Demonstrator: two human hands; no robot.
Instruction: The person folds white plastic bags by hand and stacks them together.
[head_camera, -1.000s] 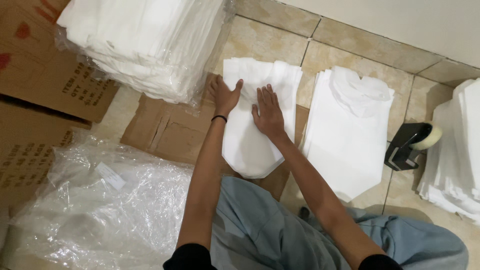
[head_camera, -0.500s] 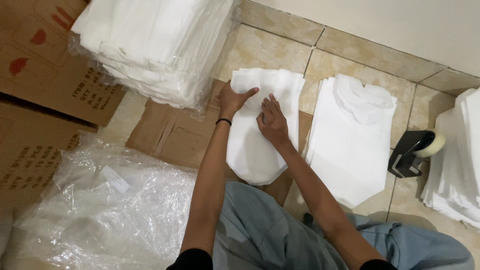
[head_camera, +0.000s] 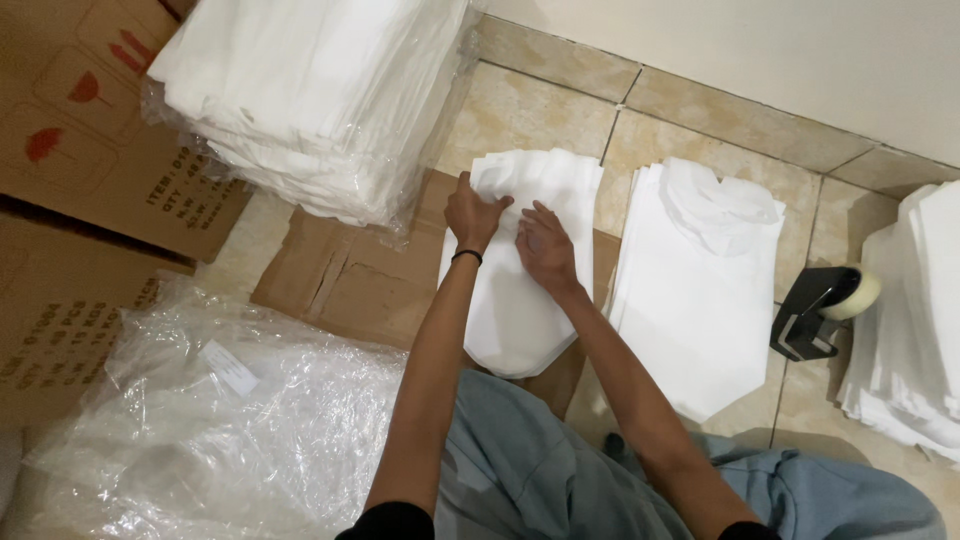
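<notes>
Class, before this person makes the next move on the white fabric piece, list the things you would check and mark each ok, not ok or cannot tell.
1. Left hand on the white fabric piece: ok.
2. Right hand on it too: ok.
3. Piece lies on the flattened brown cardboard: ok.
4. Lower half smooth: ok.
5. Top edge aligned under the fingers: cannot tell.
6. Neighbouring flat white stack apart from the piece: ok.

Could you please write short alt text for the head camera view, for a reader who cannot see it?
Both hands, left hand and right hand, press on a white fabric piece lying on flattened cardboard on a tiled floor. Beside it lie a white fabric stack, a tape dispenser and a crumpled plastic sheet.
</notes>
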